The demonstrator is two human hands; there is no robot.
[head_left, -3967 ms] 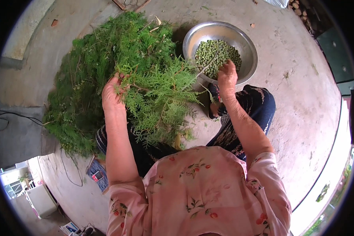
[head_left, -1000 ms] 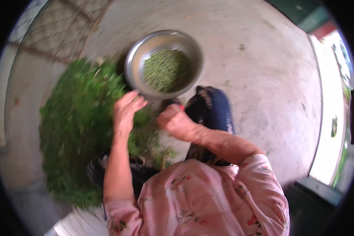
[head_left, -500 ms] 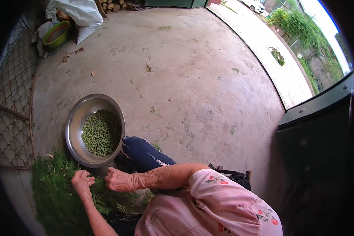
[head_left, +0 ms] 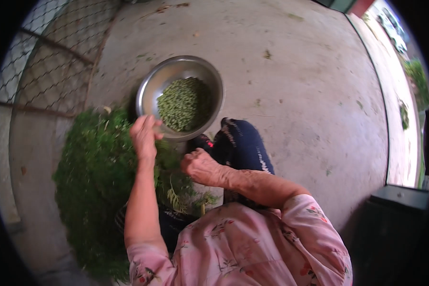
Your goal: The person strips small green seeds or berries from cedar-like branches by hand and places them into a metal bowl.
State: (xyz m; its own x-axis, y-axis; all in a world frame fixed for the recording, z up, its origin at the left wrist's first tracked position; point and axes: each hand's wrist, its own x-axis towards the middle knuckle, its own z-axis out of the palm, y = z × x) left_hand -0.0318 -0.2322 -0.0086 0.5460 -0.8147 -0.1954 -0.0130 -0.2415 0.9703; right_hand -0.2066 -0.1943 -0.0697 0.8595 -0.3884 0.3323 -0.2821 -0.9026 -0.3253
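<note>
Concrete floor; L hand raised (fingers curled) by bowl.

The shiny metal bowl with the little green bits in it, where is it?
In the head view the metal bowl sits on the concrete floor, upper middle, beside the pile of green plants. The left hand is at its near rim.

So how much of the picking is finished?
Done: the metal bowl holds a layer of small green pods, about half full. In hand: the left hand is at the bowl's rim and the right hand works in the sprigs. Left: a big heap of green plants lies beside the bowl.
</note>
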